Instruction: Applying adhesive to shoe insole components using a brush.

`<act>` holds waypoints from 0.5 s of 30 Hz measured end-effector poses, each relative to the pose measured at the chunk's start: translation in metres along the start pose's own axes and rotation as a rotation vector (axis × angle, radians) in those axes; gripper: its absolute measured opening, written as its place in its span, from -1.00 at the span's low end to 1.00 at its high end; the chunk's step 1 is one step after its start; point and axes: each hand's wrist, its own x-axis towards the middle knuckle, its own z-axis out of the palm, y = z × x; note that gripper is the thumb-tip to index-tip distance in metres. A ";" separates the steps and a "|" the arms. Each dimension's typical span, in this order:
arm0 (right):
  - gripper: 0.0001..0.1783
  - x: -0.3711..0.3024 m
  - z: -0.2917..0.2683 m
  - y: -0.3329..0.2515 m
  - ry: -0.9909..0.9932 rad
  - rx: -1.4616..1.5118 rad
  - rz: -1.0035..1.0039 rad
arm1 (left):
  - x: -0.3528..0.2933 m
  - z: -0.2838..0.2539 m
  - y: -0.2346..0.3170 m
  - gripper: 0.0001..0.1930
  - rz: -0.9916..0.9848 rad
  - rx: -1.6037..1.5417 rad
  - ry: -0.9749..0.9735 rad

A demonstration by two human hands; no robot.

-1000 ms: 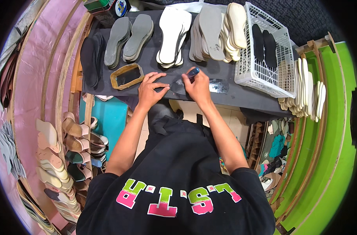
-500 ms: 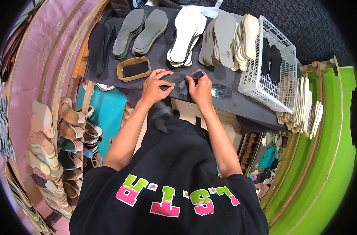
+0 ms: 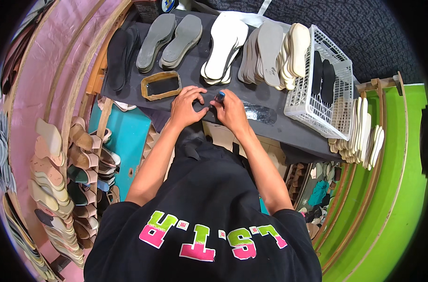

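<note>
My right hand (image 3: 233, 112) is closed around a short dark tool (image 3: 219, 97) with a bluish end, held upright over the table's near edge. Its lower end is hidden by my fingers. Beside it, my left hand (image 3: 188, 107) rests on the dark tabletop with curved fingers, the thumb apart from the forefinger; I see nothing held in it. A glossy black strip (image 3: 260, 113) lies flat to the right of my right hand. Just beyond my left hand sits a shallow tan-rimmed tray (image 3: 146, 91) with a dark inside.
Stacked grey insoles (image 3: 156, 40), white insoles (image 3: 223, 44) and cream insoles (image 3: 298, 47) line the far side. A white plastic basket (image 3: 312, 113) with black insoles stands at the right. Shoe racks (image 3: 99, 155) rise at the left; more cream insoles (image 3: 357, 136) hang right.
My right hand has moved left, closer to my left hand, and the tool in it has tipped more upright. More of the glossy strip shows. My left fingers have curled slightly.
</note>
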 end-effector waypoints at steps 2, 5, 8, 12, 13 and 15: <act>-0.74 0.001 0.002 -0.001 -0.021 -0.027 -0.047 | 0.002 -0.002 -0.001 -0.71 -0.008 0.005 -0.011; -0.75 0.007 -0.003 -0.001 -0.061 -0.014 -0.082 | 0.000 0.001 -0.002 -0.71 0.013 -0.021 -0.012; -0.74 0.011 -0.003 -0.002 -0.045 -0.081 -0.088 | 0.000 -0.003 -0.005 -0.77 0.021 -0.012 -0.010; -0.72 0.008 -0.002 -0.005 -0.122 0.010 -0.046 | 0.001 -0.002 -0.003 -0.76 0.005 -0.053 -0.039; -0.72 0.008 -0.001 -0.006 -0.102 -0.005 -0.042 | 0.000 -0.002 -0.003 -0.76 -0.004 -0.063 -0.036; -0.72 0.009 -0.004 -0.006 -0.084 -0.021 -0.038 | 0.000 -0.004 -0.004 -0.75 -0.010 -0.063 -0.046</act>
